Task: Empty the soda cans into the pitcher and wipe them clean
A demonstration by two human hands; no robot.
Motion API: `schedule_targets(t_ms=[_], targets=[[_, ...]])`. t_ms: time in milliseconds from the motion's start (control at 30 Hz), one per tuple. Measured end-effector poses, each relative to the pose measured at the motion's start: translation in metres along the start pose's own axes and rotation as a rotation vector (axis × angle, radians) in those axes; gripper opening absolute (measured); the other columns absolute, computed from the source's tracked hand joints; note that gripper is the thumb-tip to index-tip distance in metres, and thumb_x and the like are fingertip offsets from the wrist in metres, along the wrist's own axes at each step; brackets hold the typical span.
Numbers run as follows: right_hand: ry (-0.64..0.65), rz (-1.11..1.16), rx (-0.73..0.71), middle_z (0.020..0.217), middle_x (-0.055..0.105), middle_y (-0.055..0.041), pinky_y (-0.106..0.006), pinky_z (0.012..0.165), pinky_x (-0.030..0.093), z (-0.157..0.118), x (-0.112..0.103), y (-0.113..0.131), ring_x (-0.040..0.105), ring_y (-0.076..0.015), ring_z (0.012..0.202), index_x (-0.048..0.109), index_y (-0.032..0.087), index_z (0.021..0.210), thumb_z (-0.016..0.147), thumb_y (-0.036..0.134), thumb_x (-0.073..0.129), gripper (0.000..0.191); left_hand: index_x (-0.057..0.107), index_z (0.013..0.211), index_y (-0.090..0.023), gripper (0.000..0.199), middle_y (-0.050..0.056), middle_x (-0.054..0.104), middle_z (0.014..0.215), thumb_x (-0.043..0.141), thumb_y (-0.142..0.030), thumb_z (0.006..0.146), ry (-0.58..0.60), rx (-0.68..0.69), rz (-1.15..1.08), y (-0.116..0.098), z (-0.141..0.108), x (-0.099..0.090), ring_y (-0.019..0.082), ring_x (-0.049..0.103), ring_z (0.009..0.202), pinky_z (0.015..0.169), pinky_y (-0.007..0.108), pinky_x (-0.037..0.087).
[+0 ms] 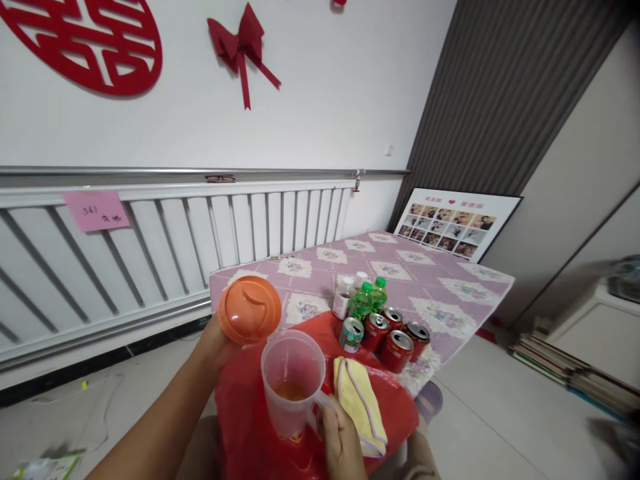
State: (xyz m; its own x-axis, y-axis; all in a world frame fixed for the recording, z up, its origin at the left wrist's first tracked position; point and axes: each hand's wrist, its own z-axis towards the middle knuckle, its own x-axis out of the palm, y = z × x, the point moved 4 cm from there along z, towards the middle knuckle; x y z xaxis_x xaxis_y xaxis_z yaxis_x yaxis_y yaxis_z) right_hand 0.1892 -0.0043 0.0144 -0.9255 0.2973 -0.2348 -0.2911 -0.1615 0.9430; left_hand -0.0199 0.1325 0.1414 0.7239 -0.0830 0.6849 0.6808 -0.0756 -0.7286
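Note:
A frosted plastic pitcher (280,363) with a little amber liquid at its bottom is over the red plastic sheet (240,427). The fingers of my right hand (340,433) are wrapped round its handle. To the upper left of the pitcher, my left hand (219,343) holds an orange lid (250,310) from below, apart from the pitcher's open mouth; most of its fingers are hidden behind the lid. A folded yellow cloth (361,403) with a pale purple edge lies just right of the pitcher, beside my right hand.
Beyond the pitcher stand several red cans (397,350), a green can (351,335), green bottles (362,301) and white-capped bottles (343,298). A patterned cloth covers the table (400,270). Behind are a white radiator (240,227) and a photo board (453,223).

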Motion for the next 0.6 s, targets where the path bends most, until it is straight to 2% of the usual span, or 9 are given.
schedule_targets(t_ms=[67,133,267,367,467,600], targets=[[-0.008,-0.009,-0.007,0.074,0.066,-0.0041,-0.027,0.070,0.050,0.000,-0.001,-0.001,0.061,-0.0195,0.072,0.063,0.020,0.079,0.092,0.060,0.039,0.049,0.069,0.102,-0.014,0.020,0.005,0.077,0.095,0.065,-0.016,0.082,-0.077,0.033,-0.057,-0.003,0.001,-0.020,0.019,0.071,0.082,0.076,0.028,0.059],[-0.008,-0.019,-0.027,0.070,0.063,-0.0025,-0.026,0.068,0.049,0.000,-0.001,0.000,0.059,-0.0184,0.068,0.061,0.021,0.075,0.093,0.058,0.038,0.048,0.068,0.104,-0.014,0.020,0.006,0.077,0.096,0.057,-0.015,0.088,-0.158,-0.008,-0.123,0.002,-0.002,-0.042,0.019,0.072,0.082,0.077,0.029,0.060],[-0.005,-0.024,-0.065,0.067,0.062,-0.0015,-0.025,0.063,0.048,0.001,0.001,0.004,0.057,-0.0171,0.064,0.060,0.021,0.073,0.095,0.057,0.036,0.048,0.064,0.114,-0.015,0.027,0.007,0.078,0.093,0.045,-0.016,0.095,-0.306,-0.158,-0.280,0.024,-0.022,-0.083,0.020,0.074,0.081,0.076,0.030,0.061],[-0.015,-0.030,-0.063,0.068,0.063,-0.0018,-0.025,0.060,0.047,0.001,0.002,0.006,0.056,-0.0165,0.061,0.062,0.020,0.075,0.094,0.058,0.036,0.050,0.060,0.123,-0.019,0.034,0.003,0.078,0.087,0.041,-0.012,0.095,-0.400,-0.183,-0.331,0.042,-0.045,-0.111,0.017,0.074,0.076,0.072,0.026,0.061],[0.013,-0.031,-0.036,0.069,0.064,-0.0019,-0.025,0.061,0.048,0.001,0.001,0.011,0.058,-0.0171,0.064,0.064,0.020,0.076,0.094,0.059,0.035,0.051,0.061,0.120,-0.020,0.030,0.001,0.076,0.080,0.047,-0.015,0.093,-0.463,-0.203,-0.274,0.061,-0.069,-0.136,0.016,0.074,0.076,0.072,0.024,0.061],[0.006,-0.030,0.013,0.067,0.063,-0.0011,-0.024,0.062,0.048,0.000,-0.001,0.016,0.058,-0.0171,0.065,0.062,0.021,0.072,0.092,0.061,0.037,0.051,0.067,0.100,-0.022,0.022,-0.001,0.073,0.075,0.069,-0.025,0.078,-0.407,-0.248,0.020,0.080,-0.099,-0.154,0.022,0.072,0.086,0.078,0.029,0.060]])
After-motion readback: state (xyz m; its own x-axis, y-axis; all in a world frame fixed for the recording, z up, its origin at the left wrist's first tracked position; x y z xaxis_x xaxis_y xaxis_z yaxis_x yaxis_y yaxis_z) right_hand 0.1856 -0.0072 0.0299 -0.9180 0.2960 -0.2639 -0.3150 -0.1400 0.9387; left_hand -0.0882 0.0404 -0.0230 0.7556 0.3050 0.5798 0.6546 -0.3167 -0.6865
